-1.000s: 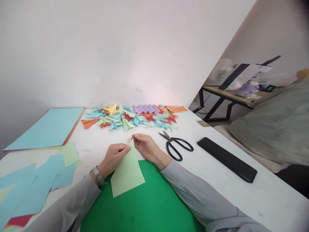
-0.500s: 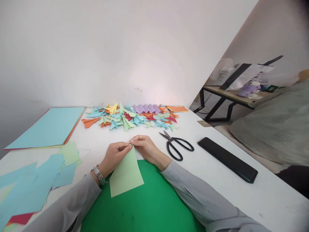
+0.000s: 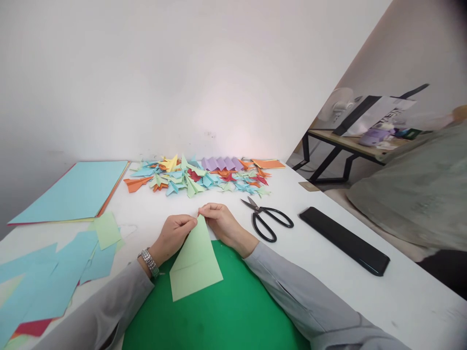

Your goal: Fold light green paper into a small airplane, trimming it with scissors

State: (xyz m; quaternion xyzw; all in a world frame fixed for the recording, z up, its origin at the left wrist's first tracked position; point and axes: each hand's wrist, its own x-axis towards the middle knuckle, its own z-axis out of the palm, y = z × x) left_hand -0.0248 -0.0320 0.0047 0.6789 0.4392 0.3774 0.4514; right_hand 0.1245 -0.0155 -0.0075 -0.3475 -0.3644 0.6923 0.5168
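A light green paper, narrow at the top and wide at the bottom, hangs over a green surface. My left hand, with a metal watch at the wrist, pinches the paper's upper left edge near the tip. At the tip itself, my right hand has thumb and fingers pressed together on the paper. A faint crease crosses the lower part of the sheet. Black-handled scissors lie partly open to the right of my right hand.
Folded coloured paper pieces are heaped along the wall. Blue sheets are stacked at the back left, with loose cut paper nearer. A black case lies at the right. Beyond it a person's clothed body shows.
The light green paper has swung slightly right and down, with more of its upper part uncovered. My left hand has shifted a little away from the tip.
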